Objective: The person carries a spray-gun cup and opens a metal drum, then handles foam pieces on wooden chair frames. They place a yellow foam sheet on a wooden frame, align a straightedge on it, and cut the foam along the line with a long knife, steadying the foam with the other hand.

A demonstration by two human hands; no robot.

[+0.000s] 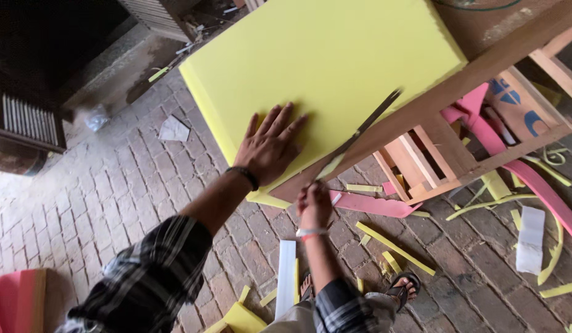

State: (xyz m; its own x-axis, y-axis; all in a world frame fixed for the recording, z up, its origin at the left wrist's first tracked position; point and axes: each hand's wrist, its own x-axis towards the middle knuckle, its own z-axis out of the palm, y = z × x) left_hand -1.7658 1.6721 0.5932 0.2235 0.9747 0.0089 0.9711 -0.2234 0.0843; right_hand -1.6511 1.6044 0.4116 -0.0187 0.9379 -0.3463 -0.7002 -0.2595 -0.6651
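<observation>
1. The left hand [270, 148] lies open, fingers spread, pressing the yellow foam slab [323, 58] flat on the wooden frame [458, 86].
2. The right hand [314, 206] is closed on a long blade [360, 132], apparently a knife, at the slab's near edge.
3. Keep the blade against the frame's edge and the pressing fingers well left.

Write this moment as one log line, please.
left hand: flat on yellow foam slab | right hand: grips long thin blade | blade along wooden frame
</observation>
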